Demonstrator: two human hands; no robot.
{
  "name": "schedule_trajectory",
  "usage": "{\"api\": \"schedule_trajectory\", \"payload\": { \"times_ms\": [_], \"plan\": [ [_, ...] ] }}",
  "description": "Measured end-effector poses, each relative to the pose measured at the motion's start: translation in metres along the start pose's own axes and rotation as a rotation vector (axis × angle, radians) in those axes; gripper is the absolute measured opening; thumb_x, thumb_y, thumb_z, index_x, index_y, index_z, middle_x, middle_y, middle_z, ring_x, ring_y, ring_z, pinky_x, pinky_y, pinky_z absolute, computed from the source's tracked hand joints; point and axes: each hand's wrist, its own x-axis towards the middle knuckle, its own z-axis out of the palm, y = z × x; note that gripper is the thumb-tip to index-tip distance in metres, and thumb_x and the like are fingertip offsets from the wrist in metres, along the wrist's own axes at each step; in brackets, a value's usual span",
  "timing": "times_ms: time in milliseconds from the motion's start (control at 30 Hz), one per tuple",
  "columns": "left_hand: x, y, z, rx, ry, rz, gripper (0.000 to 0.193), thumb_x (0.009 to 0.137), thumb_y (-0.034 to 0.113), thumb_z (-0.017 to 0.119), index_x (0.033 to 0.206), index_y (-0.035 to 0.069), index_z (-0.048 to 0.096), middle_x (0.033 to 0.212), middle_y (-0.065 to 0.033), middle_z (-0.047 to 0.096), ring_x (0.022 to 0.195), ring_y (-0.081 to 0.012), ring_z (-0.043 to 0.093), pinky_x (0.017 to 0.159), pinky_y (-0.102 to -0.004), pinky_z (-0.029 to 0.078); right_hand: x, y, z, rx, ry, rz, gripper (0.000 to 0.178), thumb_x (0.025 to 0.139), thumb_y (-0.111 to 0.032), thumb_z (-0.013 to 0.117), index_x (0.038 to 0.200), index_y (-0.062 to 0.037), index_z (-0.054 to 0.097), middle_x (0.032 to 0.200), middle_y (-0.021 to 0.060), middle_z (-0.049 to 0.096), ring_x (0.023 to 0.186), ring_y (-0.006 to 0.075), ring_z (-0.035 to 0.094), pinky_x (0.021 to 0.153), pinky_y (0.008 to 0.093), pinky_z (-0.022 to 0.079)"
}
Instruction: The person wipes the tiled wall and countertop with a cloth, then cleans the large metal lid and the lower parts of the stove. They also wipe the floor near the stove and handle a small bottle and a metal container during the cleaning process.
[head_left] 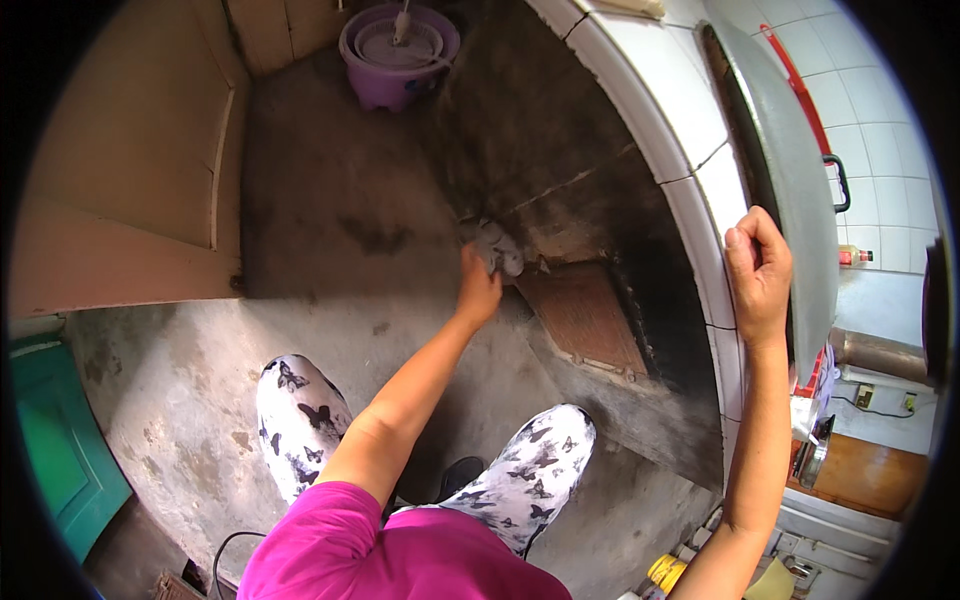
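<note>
My left hand (481,284) reaches down and forward, its fingers closed on a crumpled grey cloth (499,248). The cloth is low by the soot-darkened side of a tiled stove, close to the upper corner of a reddish-brown panel (588,318). Some of the fingers are hidden. My right hand (760,275) is curled into a fist at the white tiled edge (690,215) of the stove top, and nothing shows in it. Right beside that fist is a large grey metal lid (800,230) with a black handle.
A purple bucket (385,88) with a white basket inside stands at the far end of the floor. To the left is a tan wooden cabinet (140,150), with a green door (70,440) nearer. A small bottle (853,256) and a yellow container (665,572) are at the right.
</note>
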Motion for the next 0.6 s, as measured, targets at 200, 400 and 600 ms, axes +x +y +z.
{"api": "schedule_trajectory", "payload": {
  "times_ms": [200,400,600],
  "plan": [
    [0.062,0.121,-0.047,-0.492,0.156,0.043,0.064,0.093,0.015,0.072,0.148,-0.003,0.043,0.145,-0.0209,0.052,0.134,-0.0341,0.053,0.113,-0.0404,0.040,-0.013,-0.001,-0.014,-0.093,0.017,0.023,0.030,0.096,-0.012,0.068,0.077,-0.0048,0.046,0.071,-0.0018,0.036,0.065,0.0084,0.033,0.059,0.0275,0.030],
    [0.153,0.235,-0.068,-0.177,0.407,0.551,0.047,0.096,0.020,0.071,0.137,0.007,0.050,0.143,-0.0231,0.045,0.131,-0.0417,0.043,0.112,-0.0485,0.036,-0.005,-0.015,-0.004,-0.063,0.040,-0.018,0.029,0.094,-0.012,0.069,0.077,-0.0037,0.047,0.071,0.0006,0.038,0.063,0.0103,0.035,0.057,0.0291,0.031],
    [0.085,0.133,-0.033,-0.082,0.271,0.364,0.048,0.091,0.011,0.072,0.133,0.006,0.049,0.135,-0.0244,0.047,0.126,-0.0442,0.049,0.108,-0.0476,0.041,-0.004,-0.024,-0.008,-0.089,0.044,-0.027,0.028,0.091,-0.012,0.070,0.076,-0.0036,0.048,0.069,0.0035,0.038,0.060,0.0140,0.036,0.056,0.0312,0.031]
  ]
}}
